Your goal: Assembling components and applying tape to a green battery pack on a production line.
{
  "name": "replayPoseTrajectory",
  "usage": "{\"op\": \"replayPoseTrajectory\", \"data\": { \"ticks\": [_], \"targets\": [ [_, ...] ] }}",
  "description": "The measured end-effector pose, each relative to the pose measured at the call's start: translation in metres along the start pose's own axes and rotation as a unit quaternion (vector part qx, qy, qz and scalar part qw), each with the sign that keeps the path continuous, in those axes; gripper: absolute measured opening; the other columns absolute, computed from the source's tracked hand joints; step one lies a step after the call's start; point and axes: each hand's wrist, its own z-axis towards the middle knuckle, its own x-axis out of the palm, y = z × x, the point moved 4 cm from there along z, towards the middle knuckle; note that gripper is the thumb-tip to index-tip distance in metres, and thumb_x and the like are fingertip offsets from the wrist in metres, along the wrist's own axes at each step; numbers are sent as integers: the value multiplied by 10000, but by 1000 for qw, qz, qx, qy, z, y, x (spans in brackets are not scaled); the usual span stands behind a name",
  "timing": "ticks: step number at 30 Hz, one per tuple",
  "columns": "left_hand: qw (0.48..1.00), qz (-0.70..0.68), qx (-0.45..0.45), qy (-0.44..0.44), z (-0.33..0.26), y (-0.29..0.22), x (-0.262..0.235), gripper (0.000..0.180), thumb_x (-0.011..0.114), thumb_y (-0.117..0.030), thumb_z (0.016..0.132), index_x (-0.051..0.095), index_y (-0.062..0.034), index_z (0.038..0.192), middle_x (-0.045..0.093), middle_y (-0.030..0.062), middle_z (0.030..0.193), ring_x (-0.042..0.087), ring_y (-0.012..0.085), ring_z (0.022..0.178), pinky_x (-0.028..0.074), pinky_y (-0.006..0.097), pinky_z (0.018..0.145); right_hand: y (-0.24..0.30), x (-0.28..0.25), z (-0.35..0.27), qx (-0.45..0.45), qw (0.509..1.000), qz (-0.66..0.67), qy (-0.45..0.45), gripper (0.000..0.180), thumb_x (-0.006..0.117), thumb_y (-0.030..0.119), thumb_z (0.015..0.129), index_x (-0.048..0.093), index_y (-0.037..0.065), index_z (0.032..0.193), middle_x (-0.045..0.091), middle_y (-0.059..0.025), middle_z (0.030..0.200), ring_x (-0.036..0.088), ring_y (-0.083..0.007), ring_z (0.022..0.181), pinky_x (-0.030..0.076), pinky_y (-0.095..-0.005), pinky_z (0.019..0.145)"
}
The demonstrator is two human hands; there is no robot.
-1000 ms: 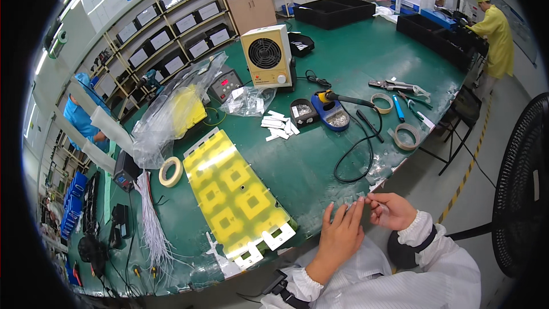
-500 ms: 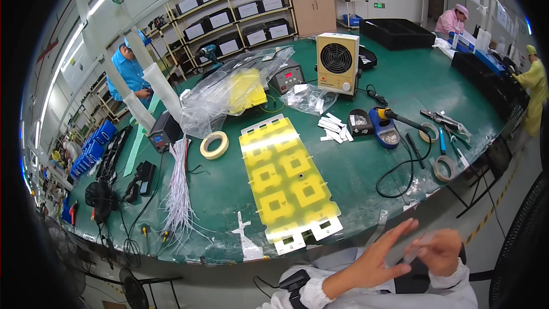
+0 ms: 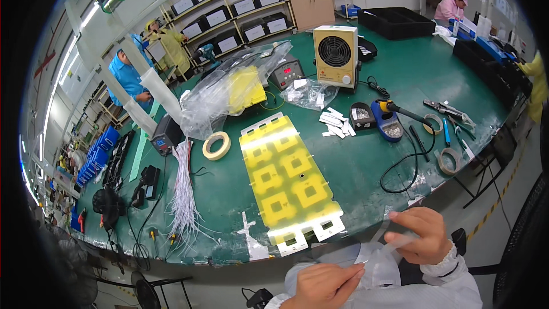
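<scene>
My right hand (image 3: pixel 422 234) is closed on a clear plastic strip (image 3: pixel 403 241) over my lap, just beyond the table's front edge. Lower and to the left, my left hand (image 3: pixel 325 284) has thumb and forefinger pinched together. A small whitish bit shows at those fingertips; whether it is part of the strip I cannot tell. Another clear strip (image 3: pixel 384 220) hangs at the table edge beside my right hand. Ahead on the table lies a long flat panel (image 3: pixel 293 166), covered in yellow with square outlines and with white tabs at its ends.
Masking tape (image 3: pixel 217 146) and a bundle of white wires (image 3: pixel 182 194) lie left of the panel. On the right are white pieces (image 3: pixel 337 123), a soldering iron (image 3: pixel 400 110) with its cable, and pliers (image 3: pixel 449 112). A fan box (image 3: pixel 335 57) stands behind. Other people work farther off.
My left hand has dropped down and left, its spread fingers now pinched. My right hand has shifted slightly up and left with the clear plastic. A person in yellow now shows at the back left.
</scene>
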Motion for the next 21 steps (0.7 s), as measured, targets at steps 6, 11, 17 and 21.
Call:
{"op": "replayPoseTrajectory", "data": {
  "ticks": [6, 11, 17, 21],
  "targets": [
    [999, 44, -4, -20, 8, 2, -14, 97, 740, -5, 771, 704, -16, 860, 598, 102, 625, 597, 255, 543, 460, 339, 525, -31, 23, -28, 308, 782, 530, -116, 579, 565, 33, 891, 390, -61, 1434, 672, -230, 1143, 696, -300, 942, 543, -401, 858],
    [998, 68, -16, 1, 6, 3, -14, 95, 733, -8, 778, 703, -18, 868, 601, 100, 637, 604, 252, 551, 458, 337, 525, -13, 34, -9, 245, 810, 530, -58, 787, 899, 225, 685, 529, -34, 1329, 699, -199, 1066, 701, -283, 914, 541, -379, 846],
    [996, 62, -32, 52, -25, 28, -11, 257, 733, -43, 807, 688, -9, 1058, 691, 121, 852, 681, 218, 764, 516, 303, 671, -6, 10, 4, 53, 950, 302, -60, 270, 831, 31, 681, 705, 23, 920, 687, -110, 772, 642, -245, 601, 491, -316, 534],
    [1000, 20, -19, 8, -5, 16, -20, 133, 775, -62, 792, 744, -38, 919, 720, 66, 708, 712, 118, 684, 542, 247, 604, 26, -16, 33, -2, 989, 123, -84, 201, 815, 96, 686, 676, 101, 832, 624, 6, 695, 619, -191, 576, 463, -299, 510]
  ]
}}
